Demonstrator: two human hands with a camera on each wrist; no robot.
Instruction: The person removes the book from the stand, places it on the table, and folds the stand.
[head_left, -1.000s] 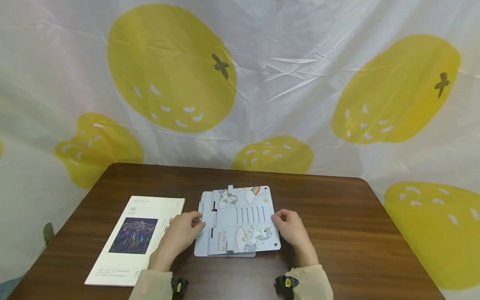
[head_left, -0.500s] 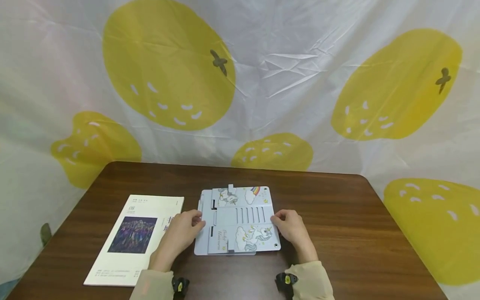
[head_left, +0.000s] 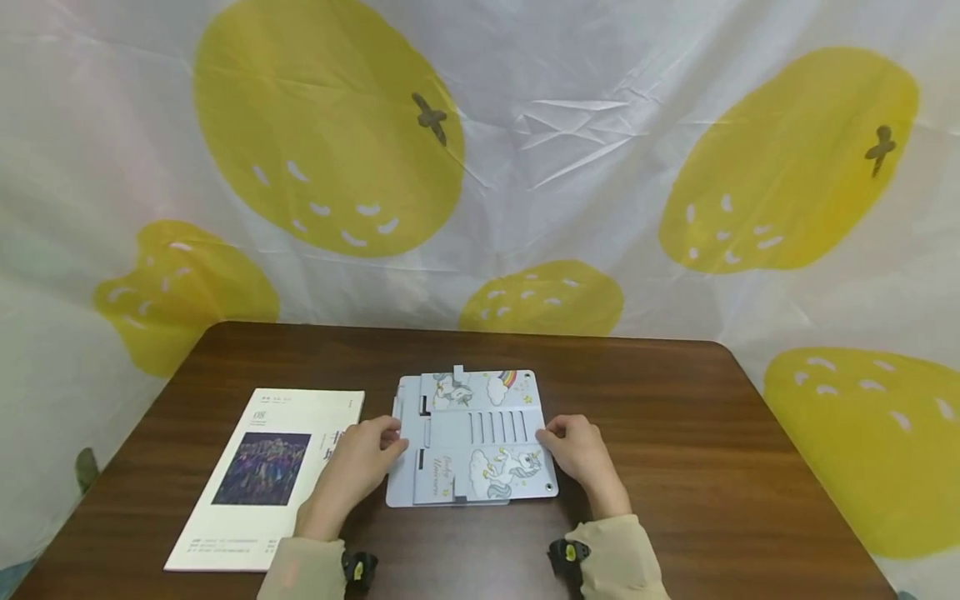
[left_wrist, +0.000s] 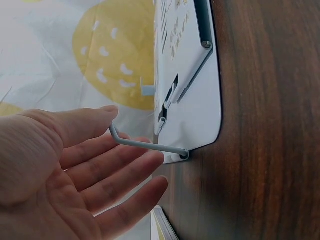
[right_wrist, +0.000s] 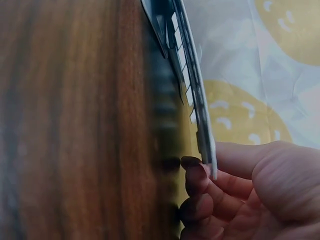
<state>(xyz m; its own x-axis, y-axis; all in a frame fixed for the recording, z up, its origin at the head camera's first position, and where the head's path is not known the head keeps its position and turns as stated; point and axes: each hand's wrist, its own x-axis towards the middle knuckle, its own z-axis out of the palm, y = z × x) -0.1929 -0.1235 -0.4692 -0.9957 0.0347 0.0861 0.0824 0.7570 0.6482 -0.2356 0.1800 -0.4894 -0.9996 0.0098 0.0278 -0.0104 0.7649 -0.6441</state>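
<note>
A pale folding book stand [head_left: 452, 429] with unicorn, cloud and rainbow pictures lies at the middle of the table. My left hand [head_left: 356, 462] is at its left edge. In the left wrist view, the thumb and fingers hold a bent wire arm [left_wrist: 150, 146] that sticks up from the base plate [left_wrist: 205, 120]. At the opposite edge, my right hand [head_left: 583, 457] pinches the upper panel [right_wrist: 192, 82] between thumb and fingers. That panel is raised a little at the right, over the table, with dark parts showing underneath it.
A white book [head_left: 232, 529] with a dark picture on its cover lies left of the stand, partly under my left forearm. The brown wooden table [head_left: 720, 467] has rounded far corners. Behind it hangs a white curtain [head_left: 570, 192] with yellow fruit prints.
The head view has tilted slightly, so the backdrop shifts upward. Both hands keep their hold on the book stand, which has hardly moved.
</note>
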